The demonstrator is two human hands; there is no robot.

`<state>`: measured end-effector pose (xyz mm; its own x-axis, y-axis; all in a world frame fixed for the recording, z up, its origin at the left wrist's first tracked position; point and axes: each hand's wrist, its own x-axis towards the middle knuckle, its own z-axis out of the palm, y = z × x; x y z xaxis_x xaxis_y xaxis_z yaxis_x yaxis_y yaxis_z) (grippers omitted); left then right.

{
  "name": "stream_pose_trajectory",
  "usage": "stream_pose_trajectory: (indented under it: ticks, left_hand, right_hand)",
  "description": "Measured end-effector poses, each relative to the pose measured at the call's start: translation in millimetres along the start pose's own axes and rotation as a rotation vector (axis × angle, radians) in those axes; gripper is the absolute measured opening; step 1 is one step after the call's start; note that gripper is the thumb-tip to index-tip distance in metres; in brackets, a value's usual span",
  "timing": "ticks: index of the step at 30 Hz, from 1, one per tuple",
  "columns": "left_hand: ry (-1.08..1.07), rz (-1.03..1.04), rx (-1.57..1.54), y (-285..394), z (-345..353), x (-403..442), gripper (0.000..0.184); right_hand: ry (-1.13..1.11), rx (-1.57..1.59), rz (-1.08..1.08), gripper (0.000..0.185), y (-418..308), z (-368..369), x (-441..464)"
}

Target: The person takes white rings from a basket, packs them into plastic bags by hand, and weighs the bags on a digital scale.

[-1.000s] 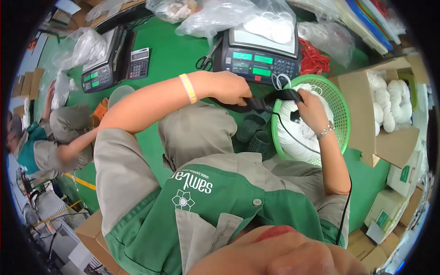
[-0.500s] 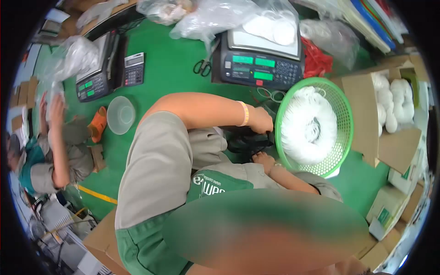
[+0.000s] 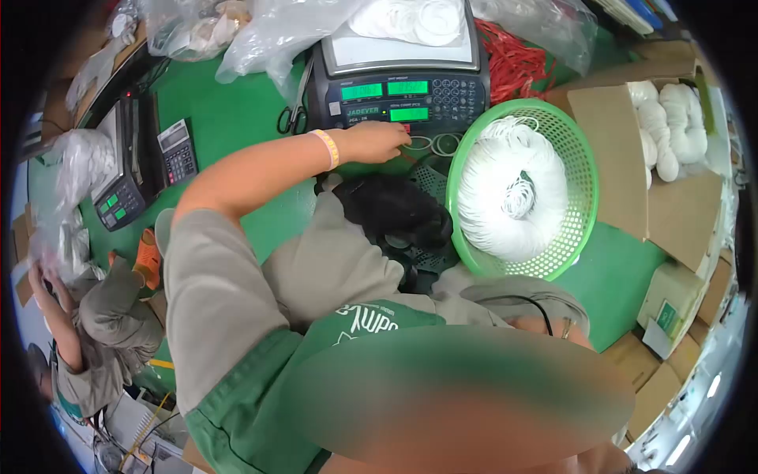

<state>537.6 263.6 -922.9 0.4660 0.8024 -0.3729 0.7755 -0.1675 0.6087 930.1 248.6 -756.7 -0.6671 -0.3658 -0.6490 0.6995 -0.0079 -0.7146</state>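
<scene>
My left hand (image 3: 380,142), with a yellow wristband, reaches over to the front edge of a counting scale (image 3: 438,91). Its fingers point forward, close to a small red mark on the scale and to thin white loops (image 3: 430,144); whether they touch is unclear. White rings (image 3: 418,20) lie on the scale's pan. Below this hand, a dark bundle (image 3: 395,209) of black material rests by my knee, partly over a dark mesh basket (image 3: 430,182). My right hand is out of sight; only a bracelet at the wrist shows. A green basket (image 3: 584,182) holds a coil of white cord (image 3: 493,197).
Red strips (image 3: 513,63) lie right of the scale. A cardboard box (image 3: 604,158) with white skeins stands at the right. Scissors (image 3: 292,118), a calculator (image 3: 177,150) and a second scale (image 3: 118,201) are to the left. A co-worker (image 3: 110,332) sits at far left.
My left hand has left the black material beside the green basket and moved up to the scale. My right hand has drawn back out of sight. The whole view has shifted.
</scene>
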Motion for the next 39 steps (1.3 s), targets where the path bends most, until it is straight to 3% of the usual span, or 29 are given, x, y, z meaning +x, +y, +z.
stream_pose_trajectory:
  ticks: [1,3,5,7,8,10,12,15,18,19,21,22,24,25,27,28,30,31,33,34,36,37,38,39]
  left_hand:
    - [0.045,0.055,0.03,-9,14,10,0.034]
    - [0.168,0.086,0.092,0,45,41,0.041]
    - [0.25,0.134,0.204,0,68,57,0.049]
    - [0.126,-0.024,0.265,13,67,61,0.054]
    - [0.25,-0.011,0.314,9,80,65,0.049]
    - [0.036,-0.036,0.491,-2,93,77,0.032]
    - [-0.022,-0.042,0.552,4,80,74,0.024]
    - [0.128,0.191,0.306,12,61,76,0.029]
    - [0.21,0.237,0.08,20,56,92,0.029]
    - [0.147,0.173,-0.088,25,53,94,0.029]
    - [0.024,-0.091,-0.094,21,75,113,0.03]
    - [-0.051,0.013,-0.025,11,83,119,0.029]
    - [0.096,-0.032,-0.073,11,91,124,0.029]
    - [0.075,-0.034,-0.055,6,90,128,0.028]
    - [0.242,0.014,-0.017,9,84,124,0.024]
    - [0.194,-0.04,0.001,18,77,120,0.021]
    - [0.098,-0.015,0.154,19,71,114,0.022]
    - [0.182,0.049,0.158,21,66,105,0.024]
    - [0.227,-0.09,0.078,34,47,90,0.026]
    - [0.141,-0.231,0.106,44,31,84,0.024]
    - [0.298,-0.275,-0.034,51,5,68,0.021]
    - [0.362,-0.314,-0.168,59,-11,61,0.023]
    - [0.47,-0.153,-0.407,58,-20,57,0.028]
    - [0.438,-0.137,-0.562,66,-33,56,0.028]
  right_hand:
    - [0.004,0.007,0.004,0.032,-6,-10,3]
    - [-0.017,-0.074,0.398,0.025,-11,-27,7]
    - [0.071,-0.119,0.352,0.021,-12,-24,9]
    - [0.102,-0.21,0.3,0.021,-11,-23,9]
    - [0.113,-0.198,0.272,0.021,-11,-23,7]
    - [0.141,-0.187,0.218,0.021,3,-19,2]
    - [0.162,-0.179,0.157,0.021,21,-14,1]
    - [0.203,-0.148,-0.031,0.021,49,-7,5]
    - [0.278,0.011,-0.126,0.019,50,-9,16]
    - [0.28,0.015,-0.13,0.019,49,-10,19]
    - [0.404,-0.282,-0.016,0.015,51,-11,20]
    - [0.414,-0.277,-0.018,0.015,56,-11,18]
    - [0.465,-0.21,-0.124,0.014,65,-10,12]
    - [0.459,-0.212,-0.082,0.014,66,-10,2]
    - [0.451,-0.595,0.256,0.017,44,-18,-26]
    - [0.338,-0.589,0.378,0.029,60,-25,-37]
    - [0.352,-0.25,0.395,0.03,57,-38,-65]
    - [0.314,-0.176,0.346,0.03,54,-45,-77]
    - [0.346,0.26,0.213,0.029,90,-42,-102]
    - [0.414,0.309,0.258,0.025,82,-47,-112]
    - [0.78,0.325,0.297,0.02,142,-62,-147]
    - [1.206,0.137,0.288,0.017,154,-77,-158]
    - [1.587,0.001,0.261,0.018,140,-94,-162]
    - [1.886,-0.148,0.101,0.024,140,-114,-169]
